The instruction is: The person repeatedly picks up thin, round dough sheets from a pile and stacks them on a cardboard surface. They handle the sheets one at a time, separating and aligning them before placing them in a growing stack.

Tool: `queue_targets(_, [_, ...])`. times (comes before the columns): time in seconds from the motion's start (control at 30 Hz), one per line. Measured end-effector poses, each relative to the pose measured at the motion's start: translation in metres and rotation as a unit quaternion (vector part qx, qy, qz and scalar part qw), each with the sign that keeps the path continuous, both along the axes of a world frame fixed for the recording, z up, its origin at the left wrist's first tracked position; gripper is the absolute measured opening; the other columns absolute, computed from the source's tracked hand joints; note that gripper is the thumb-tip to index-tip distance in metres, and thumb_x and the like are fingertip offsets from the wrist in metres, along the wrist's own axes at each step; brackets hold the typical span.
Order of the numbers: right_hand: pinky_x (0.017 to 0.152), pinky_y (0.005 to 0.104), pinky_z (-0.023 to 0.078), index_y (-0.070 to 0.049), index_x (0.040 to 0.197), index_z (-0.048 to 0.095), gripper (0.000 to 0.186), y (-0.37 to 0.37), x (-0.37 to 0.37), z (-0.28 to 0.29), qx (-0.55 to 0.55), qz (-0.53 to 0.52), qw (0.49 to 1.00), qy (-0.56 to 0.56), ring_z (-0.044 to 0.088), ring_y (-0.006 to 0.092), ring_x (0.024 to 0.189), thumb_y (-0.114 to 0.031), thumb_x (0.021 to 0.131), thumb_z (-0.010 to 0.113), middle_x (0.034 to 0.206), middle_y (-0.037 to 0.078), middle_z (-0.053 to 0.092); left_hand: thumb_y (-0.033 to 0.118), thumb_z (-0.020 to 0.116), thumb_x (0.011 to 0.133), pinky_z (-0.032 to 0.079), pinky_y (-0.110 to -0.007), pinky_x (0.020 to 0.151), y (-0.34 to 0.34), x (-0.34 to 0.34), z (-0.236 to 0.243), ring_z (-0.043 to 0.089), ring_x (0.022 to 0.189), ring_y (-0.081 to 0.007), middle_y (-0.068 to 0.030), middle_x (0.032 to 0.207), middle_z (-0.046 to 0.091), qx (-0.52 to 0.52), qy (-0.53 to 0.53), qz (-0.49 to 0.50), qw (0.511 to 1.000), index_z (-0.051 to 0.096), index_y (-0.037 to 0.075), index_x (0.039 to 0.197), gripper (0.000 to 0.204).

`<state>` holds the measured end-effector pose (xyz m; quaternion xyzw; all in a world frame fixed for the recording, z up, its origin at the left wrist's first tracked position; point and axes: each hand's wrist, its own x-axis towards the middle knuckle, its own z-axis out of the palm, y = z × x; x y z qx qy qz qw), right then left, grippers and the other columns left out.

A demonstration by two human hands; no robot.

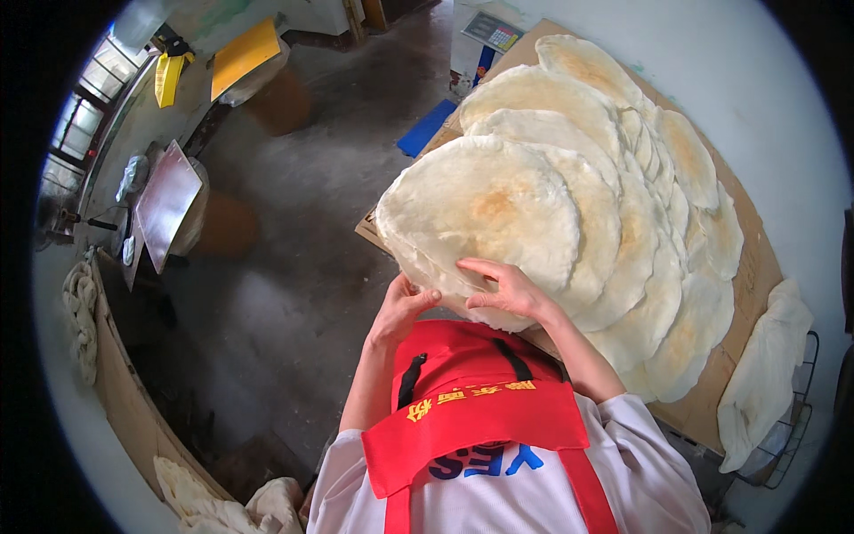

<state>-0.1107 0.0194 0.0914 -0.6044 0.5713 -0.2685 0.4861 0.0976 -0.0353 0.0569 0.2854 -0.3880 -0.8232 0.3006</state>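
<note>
A large, thin round flatbread (498,196), pale with a browned patch, lies uppermost at the near left end of a board full of overlapping flatbreads. At its near left edge my left hand (402,310) grips the layered rim; the thumb shows and the other fingers are partly hidden. My right hand (511,292) rests against the near part of the bread, thumb and forefinger spread apart on its surface. Several layers show along the folded, uneven edge between my hands.
Overlapping flatbreads (645,294) cover the brown board (756,258). A scale (492,32) stands at its far end. A white cloth (761,374) hangs at the right beside a wire rack (805,392). Across the grey floor (338,151) at left are a metal-topped stand (169,205) and a yellow panel (245,58).
</note>
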Motion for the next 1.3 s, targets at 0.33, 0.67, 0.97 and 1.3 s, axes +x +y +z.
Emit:
queue_targets(0.33, [0.064,0.0361,0.047,-0.005,0.095,0.058,0.022,0.011,0.042,-0.023,-0.139,-0.081,0.967,0.2,0.059,0.0311,0.074,-0.018,0.078,0.055,0.083,0.016,0.06,0.011,0.058,0.08,0.049,-0.029,0.06,0.007,-0.008,-0.03,0.06,0.074,-0.0169,-0.0093,0.09,0.061,0.055,-0.183,0.129,0.973,0.054,-0.005,0.104,0.029])
queue_targets(0.67, [0.049,0.0309,0.04,-0.005,0.062,0.057,0.019,-0.046,-0.235,0.089,-0.128,-0.438,0.867,0.201,0.047,0.0097,0.051,-0.021,0.071,0.061,0.054,0.001,0.053,-0.007,0.057,0.072,0.048,-0.032,0.074,-0.031,0.051,-0.085,0.059,0.087,-0.0222,-0.0107,0.101,0.059,0.092,-0.184,0.204,0.957,0.05,-0.003,0.11,0.039])
queue_targets(0.97, [0.057,0.0326,0.044,-0.008,0.072,0.059,0.013,0.018,-0.336,0.26,-0.293,-0.494,0.604,0.552,0.052,0.0246,0.054,-0.02,0.078,0.055,0.062,0.011,0.059,0.001,0.053,0.079,0.047,-0.036,0.079,-0.028,0.069,-0.062,0.055,0.098,-0.0233,-0.0106,0.11,0.055,0.075,-0.152,0.153,0.974,0.045,0.0,0.118,0.039])
queue_targets(1.3, [0.096,0.0348,0.034,-0.004,0.121,0.045,0.058,-0.01,-0.206,0.03,-0.061,-0.249,0.908,0.332,0.043,0.0295,0.114,-0.022,0.07,0.065,0.123,0.017,0.046,0.007,0.058,0.079,0.045,-0.04,0.082,-0.004,0.058,-0.002,0.05,0.104,-0.025,-0.0123,0.12,0.045,0.029,0.045,0.07,0.996,0.031,0.003,0.127,0.056])
